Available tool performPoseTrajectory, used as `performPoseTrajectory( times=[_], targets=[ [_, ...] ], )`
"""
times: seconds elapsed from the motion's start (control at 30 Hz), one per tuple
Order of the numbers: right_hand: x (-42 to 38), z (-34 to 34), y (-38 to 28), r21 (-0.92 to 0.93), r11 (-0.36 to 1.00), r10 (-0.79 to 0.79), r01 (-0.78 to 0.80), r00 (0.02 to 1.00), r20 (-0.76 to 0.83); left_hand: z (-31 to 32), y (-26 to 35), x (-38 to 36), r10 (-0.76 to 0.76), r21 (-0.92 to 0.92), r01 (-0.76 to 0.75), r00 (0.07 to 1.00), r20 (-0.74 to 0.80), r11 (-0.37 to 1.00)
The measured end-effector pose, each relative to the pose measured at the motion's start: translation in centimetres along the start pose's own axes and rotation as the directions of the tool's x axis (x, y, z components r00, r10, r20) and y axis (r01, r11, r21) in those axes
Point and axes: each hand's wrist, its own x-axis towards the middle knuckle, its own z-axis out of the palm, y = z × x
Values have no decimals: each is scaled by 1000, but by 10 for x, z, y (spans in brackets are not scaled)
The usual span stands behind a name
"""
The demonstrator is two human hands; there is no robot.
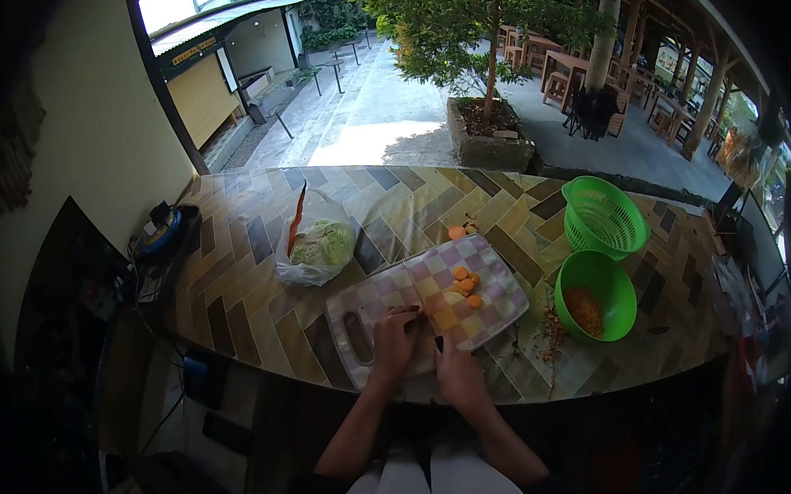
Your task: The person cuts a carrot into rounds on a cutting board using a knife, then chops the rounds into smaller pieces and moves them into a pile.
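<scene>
A checkered cutting board [388, 286] lies on the table before me, with several orange carrot slices [465, 284] on its right half. My left hand [397, 341] is closed low over the board, fingertips around a small orange piece that looks like carrot and is mostly hidden. My right hand [459, 375] grips a knife [439, 343] at the board's near edge; its dark handle shows, but the blade is hard to make out. Beyond the board, a clear plastic bag [314, 272] holds a pale green cabbage [324, 245], with a long carrot [297, 217] sticking up from it.
To the right stand a green bowl [619, 283] with orange bits inside and a green colander [616, 215]. Scraps [551, 333] litter the tiled tabletop beside the bowl. Carrot ends [458, 232] lie past the board. A cable reel [164, 225] sits at the left edge.
</scene>
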Motion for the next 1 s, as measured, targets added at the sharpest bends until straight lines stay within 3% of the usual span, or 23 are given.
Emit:
performPoseTrajectory(
  times=[0.1, 0.2, 0.4, 0.6, 0.7, 1.0],
  targets=[
    [5, -1, 24, 158, 973, -168, 169, 986, -19, 1, -2, 0, -6, -16, 6, 1000, -9, 1000],
    [1, -5, 26, 174, 976, -138, 133, 990, 14, 0, 1, 2, -11, -25, 12, 1000, 4, 1000],
    [1, -3, 7, 8, 1000, -17, 16, 999, 47, 1, -2, 0, -13, -16, 13, 1000, 5, 1000],
    [7, 6, 4, -20, 999, -35, 34, 999, -11, 1, -3, -1, -3, -9, 3, 1000, 3, 1000],
    [10, 7, 23, 147, 981, -127, 130, 992, -27, 0, -1, 0, -10, -23, 10, 1000, -11, 1000],
    [-2, -10, 22, 172, 979, -119, 108, 992, 49, 2, -4, 0, -36, -25, 36, 999, -12, 999]
  ],
)
